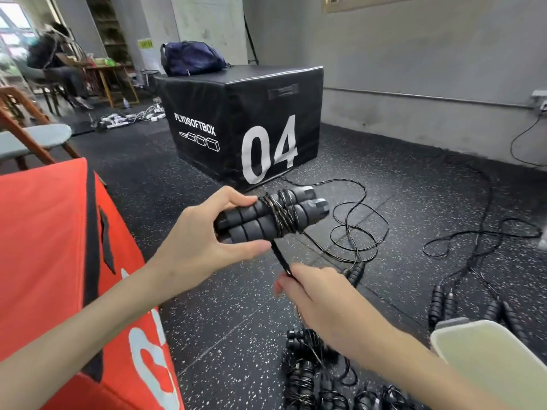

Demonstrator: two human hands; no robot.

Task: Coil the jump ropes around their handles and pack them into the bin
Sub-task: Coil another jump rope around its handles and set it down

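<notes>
left hand [204, 232] grips the two ribbed foam handles [266, 220] mid-air, braided rope [284, 216] wound round them, right hand [313, 294] pinching the loose rope end just below, pale plastic bin [488, 350] on the speckled rubber floor [236, 306]

Two black foam handles [266, 220] lie side by side, rope [284, 216] coiled round their middle. More black jump ropes [355, 229] sprawl loose on the floor to the right; the pale bin [488, 359] sits near right.

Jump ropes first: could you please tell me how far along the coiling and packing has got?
Done: several coiled ropes lie on the floor by the bin. In hand: the left hand grips a pair of handles with a few turns on; the right hand pinches the cord. Left: loose ropes on the floor, then packing.
</notes>
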